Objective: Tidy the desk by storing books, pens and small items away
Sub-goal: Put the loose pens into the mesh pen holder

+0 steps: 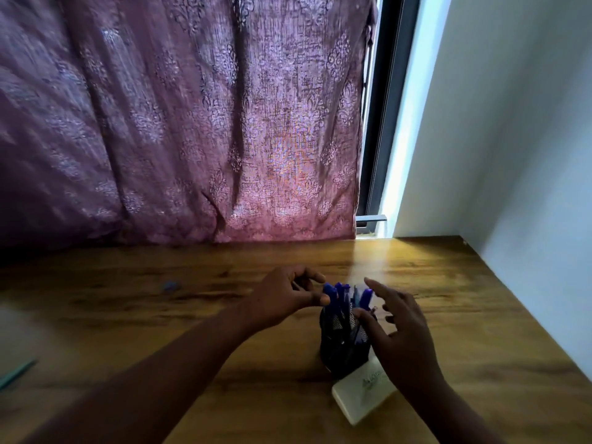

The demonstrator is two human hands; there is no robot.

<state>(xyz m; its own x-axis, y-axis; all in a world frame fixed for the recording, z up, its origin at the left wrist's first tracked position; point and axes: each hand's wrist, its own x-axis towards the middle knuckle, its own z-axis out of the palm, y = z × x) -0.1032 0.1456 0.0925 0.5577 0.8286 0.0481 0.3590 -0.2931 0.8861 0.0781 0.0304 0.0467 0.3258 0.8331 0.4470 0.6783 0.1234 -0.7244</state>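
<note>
Two bare hands work over one dark wire-mesh pen cup (344, 344), which stands upright on the brown wood-grain counter (480, 331), right of centre and near the viewer.

Contents: several blue-capped pens (347, 296), standing cap-up and bunched; the exact count is blurred. Upright storage keeps them gathered in one place, which suits the tidying task.

Left hand (285, 299): held at the left of the pen tops, thumb and forefinger brought together close to a blue cap. Whether this grip is pinching a pen or has just let go cannot be told; motion blur hides the contact.

Right hand (397, 328): fingers spread and mostly straight, its grip released, thumb lying against the right side of the mesh. Judged purpose: steadying the light cup so it does not tip while pens are seated.

Adjacent item: one cream rectangular box (363, 397), lying flat on the counter, touching or just beside the cup's near base. Green printing shows on its top face; the lettering is too blurred to read. No other brand or label is legible.

Outstanding items: one small blue-purple object (169, 286), far left on the counter; one teal stick-like item (16, 374), at the left edge.

Surroundings: mauve patterned curtain (192, 123) behind the counter; pale wall (512, 155) at right.
</note>
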